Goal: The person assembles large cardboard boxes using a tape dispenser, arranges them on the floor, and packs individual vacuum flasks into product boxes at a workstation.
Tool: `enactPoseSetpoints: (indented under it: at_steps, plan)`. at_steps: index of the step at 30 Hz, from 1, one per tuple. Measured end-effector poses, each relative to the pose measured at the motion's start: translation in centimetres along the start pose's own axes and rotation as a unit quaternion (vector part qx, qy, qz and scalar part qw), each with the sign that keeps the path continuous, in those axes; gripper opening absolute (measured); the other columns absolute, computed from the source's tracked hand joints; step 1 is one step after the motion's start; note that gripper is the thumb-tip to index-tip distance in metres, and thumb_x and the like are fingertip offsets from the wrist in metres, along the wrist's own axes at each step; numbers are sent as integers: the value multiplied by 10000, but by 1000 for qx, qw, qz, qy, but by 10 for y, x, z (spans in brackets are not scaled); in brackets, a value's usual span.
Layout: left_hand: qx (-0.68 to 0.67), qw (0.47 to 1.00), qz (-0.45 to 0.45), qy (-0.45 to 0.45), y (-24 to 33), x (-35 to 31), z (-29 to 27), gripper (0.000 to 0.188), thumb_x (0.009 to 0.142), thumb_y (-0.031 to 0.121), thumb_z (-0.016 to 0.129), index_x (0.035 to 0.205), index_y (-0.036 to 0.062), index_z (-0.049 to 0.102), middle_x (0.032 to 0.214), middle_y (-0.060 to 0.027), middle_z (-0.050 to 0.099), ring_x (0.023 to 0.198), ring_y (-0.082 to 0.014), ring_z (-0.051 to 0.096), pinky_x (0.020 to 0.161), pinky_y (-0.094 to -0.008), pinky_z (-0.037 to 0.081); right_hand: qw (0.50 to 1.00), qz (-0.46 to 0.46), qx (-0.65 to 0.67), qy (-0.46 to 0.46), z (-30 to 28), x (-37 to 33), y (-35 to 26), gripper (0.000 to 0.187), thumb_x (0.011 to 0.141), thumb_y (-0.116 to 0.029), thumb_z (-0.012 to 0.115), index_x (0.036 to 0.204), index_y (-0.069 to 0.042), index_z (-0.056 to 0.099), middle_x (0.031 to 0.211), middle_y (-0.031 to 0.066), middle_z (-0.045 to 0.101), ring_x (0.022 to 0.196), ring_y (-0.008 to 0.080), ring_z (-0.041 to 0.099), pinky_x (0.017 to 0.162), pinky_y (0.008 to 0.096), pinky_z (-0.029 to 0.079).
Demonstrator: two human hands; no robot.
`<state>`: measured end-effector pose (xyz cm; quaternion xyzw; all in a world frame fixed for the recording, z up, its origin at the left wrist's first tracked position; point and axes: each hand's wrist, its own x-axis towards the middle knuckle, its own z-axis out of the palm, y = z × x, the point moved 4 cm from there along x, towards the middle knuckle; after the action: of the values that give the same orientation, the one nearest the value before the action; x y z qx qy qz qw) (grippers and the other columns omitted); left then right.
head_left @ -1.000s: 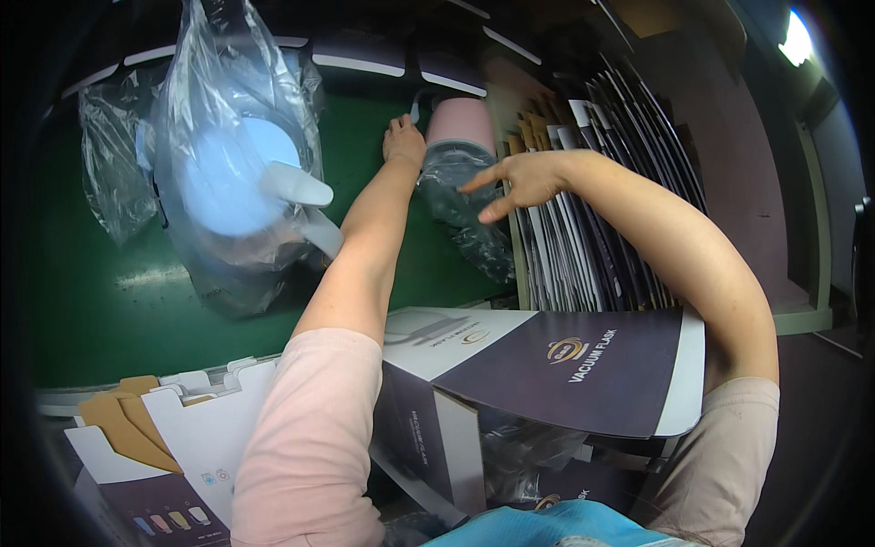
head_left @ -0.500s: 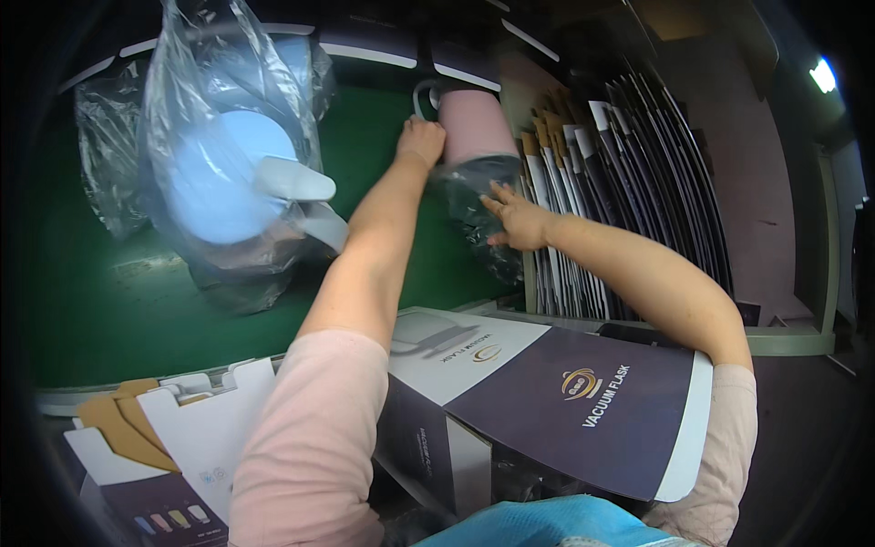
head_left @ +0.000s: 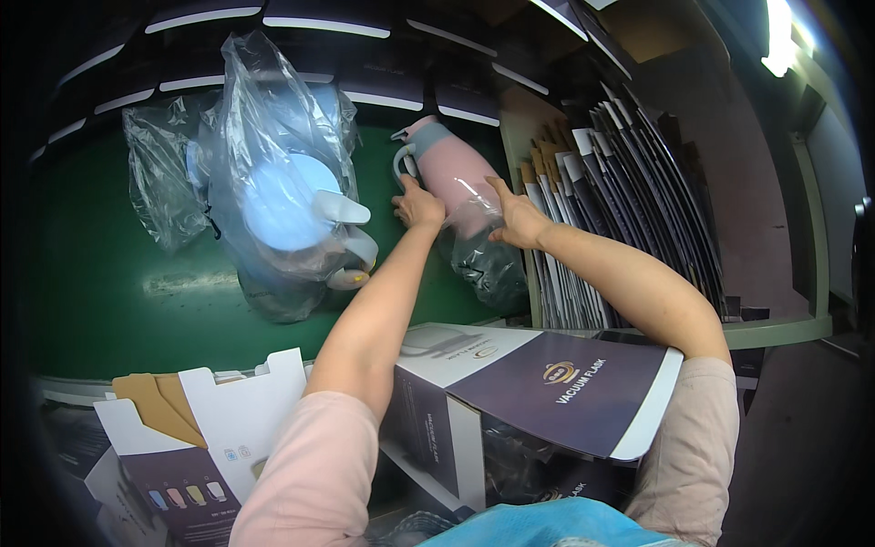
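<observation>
A pink vacuum flask point(head_left: 456, 173) with a grey collar and grey handle lies tilted on the green tabletop, its spout pointing away from me. Its base end is inside a clear plastic bag point(head_left: 488, 264) that bunches toward me. My left hand point(head_left: 419, 204) is closed at the flask's left side, by the lower end of the handle; some fingers are hidden. On the right, my right hand point(head_left: 519, 219) grips the bag against the flask's lower body, thumb and forefinger apart around it. Left of my forearm, light blue flasks point(head_left: 290, 205) sit in clear plastic bags.
An opened dark purple and white carton point(head_left: 556, 383) stands in front of me, its flap raised. More cartons point(head_left: 196, 438) stand at the lower left. Flattened cartons point(head_left: 629, 201) are packed upright in a rack at right. Dark boxes point(head_left: 319, 55) line the back.
The flask has turned so its spout and collar now show, and the bag covers its lower end. My right hand has come up onto the flask's body. The whole view has shifted slightly.
</observation>
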<state>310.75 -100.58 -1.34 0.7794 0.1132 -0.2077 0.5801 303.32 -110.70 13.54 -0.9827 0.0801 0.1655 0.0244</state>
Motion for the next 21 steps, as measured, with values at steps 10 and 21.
enactPoseSetpoints:
  at_steps: [10,21]
  plan:
    - [-238,957,-155,-60,42,-18,-31,556,808,53,559,1296,31,293,1012,-253,626,783,-367,683,592,-475,549,980,-137,-116,-86,-77,-56,-32,391,740,-286,782,953,25,680,1008,208,609,979,365,609,862,423,484]
    - [-79,951,275,-120,104,-111,-67,266,736,190,668,924,2,666,832,-209,678,842,-368,662,776,-439,502,993,-1,117,-3,-148,-132,-32,352,919,37,496,1255,-37,421,798,125,619,618,178,638,534,303,570]
